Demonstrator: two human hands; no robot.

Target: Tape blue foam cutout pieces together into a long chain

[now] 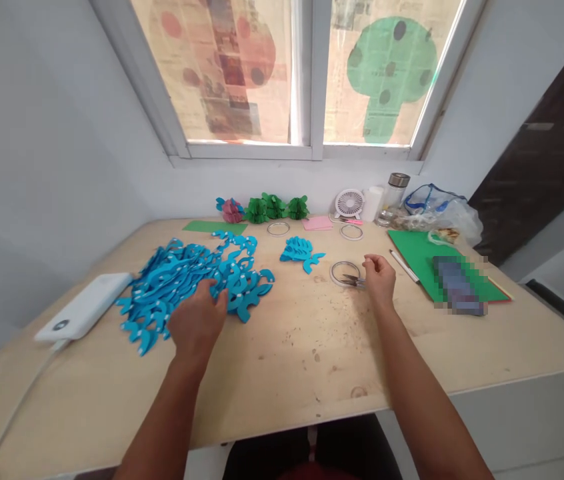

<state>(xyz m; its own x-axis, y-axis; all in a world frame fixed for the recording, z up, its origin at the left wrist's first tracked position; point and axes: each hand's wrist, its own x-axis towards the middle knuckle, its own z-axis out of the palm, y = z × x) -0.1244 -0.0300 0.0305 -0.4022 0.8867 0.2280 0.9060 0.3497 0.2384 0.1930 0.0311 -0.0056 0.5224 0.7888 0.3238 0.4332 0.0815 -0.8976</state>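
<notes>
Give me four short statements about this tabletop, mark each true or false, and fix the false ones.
1. The left hand is at the blue paper pile. True.
2. The white pen lies left of the right hand. False: it lies to the right.
3. The small fan stands left of the bottle. True.
4. The white cabled device is right of the blue paper pile. False: it is to the left.

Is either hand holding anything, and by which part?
Can't tell: the left hand overlaps curved blue paper pieces; the right hand looks pinched, contents unclear.
</notes>
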